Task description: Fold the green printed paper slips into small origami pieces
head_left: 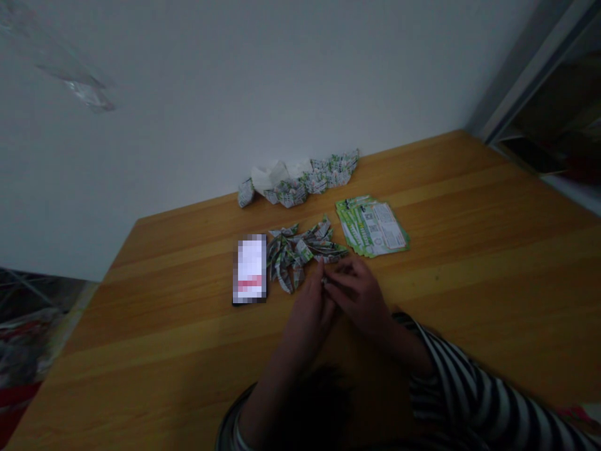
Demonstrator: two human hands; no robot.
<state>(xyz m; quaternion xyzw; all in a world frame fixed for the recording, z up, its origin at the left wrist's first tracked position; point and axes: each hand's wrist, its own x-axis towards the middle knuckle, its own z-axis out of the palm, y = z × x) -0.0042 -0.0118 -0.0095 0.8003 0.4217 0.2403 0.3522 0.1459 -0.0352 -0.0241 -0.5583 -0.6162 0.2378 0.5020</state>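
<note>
My left hand (pixel 313 305) and my right hand (pixel 360 293) meet over the front middle of the wooden table, both closed with fingertips together. A tiny pale bit shows between the fingertips; the rest is hidden by the fingers, and its kind cannot be told. Just beyond them lies a loose heap of folded paper strips (pixel 303 250), printed in green, white and grey. Past my right hand, a fanned stack of printed green-and-white leaflets (pixel 375 228) lies flat. Left of the folded strips is a phone (pixel 250 269) with a lit, blurred screen.
Along the wall at the table's back edge sits a row of crumpled printed paper (pixel 293 193) with a white wad of tissue (pixel 270 176) among it. Clear plastic (pixel 89 94) hangs on the wall at upper left. The wooden table (pixel 469 250) extends to the right.
</note>
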